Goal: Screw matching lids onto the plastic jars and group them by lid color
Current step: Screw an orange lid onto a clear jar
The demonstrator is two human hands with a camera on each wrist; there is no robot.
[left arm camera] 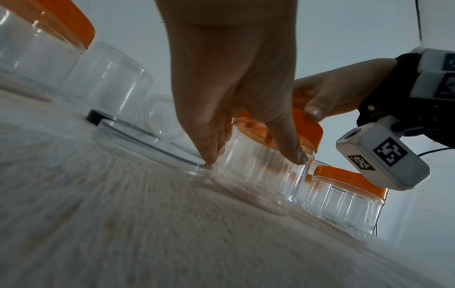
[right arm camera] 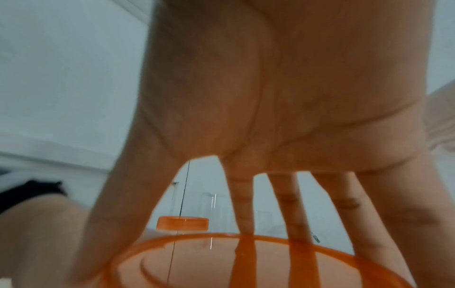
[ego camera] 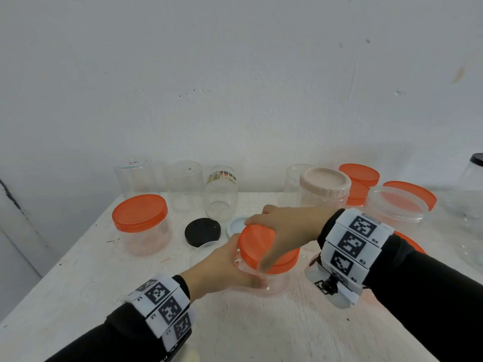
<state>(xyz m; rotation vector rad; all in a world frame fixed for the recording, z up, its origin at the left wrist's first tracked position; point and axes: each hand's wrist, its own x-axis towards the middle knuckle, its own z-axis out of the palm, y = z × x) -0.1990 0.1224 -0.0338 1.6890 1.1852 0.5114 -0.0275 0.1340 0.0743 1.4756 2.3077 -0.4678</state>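
A clear plastic jar [ego camera: 271,282] stands on the white table [ego camera: 235,330] in front of me. My left hand [ego camera: 224,267] grips its body from the left; its fingers [left arm camera: 290,148] wrap the clear wall [left arm camera: 258,185]. An orange lid [ego camera: 257,242] sits tilted on the jar's mouth. My right hand [ego camera: 285,231] comes down over that lid from above, its fingers spread round the rim [right arm camera: 246,241]. A jar with an orange lid [ego camera: 141,212] stands at the left.
Several lidless clear jars [ego camera: 184,184] line the back wall. A black lid [ego camera: 202,231] and a pale blue lid [ego camera: 236,224] lie behind the held jar. A beige-lidded jar [ego camera: 325,185], stacked orange lids [ego camera: 359,175] and a clear shallow tub [ego camera: 397,205] crowd the right.
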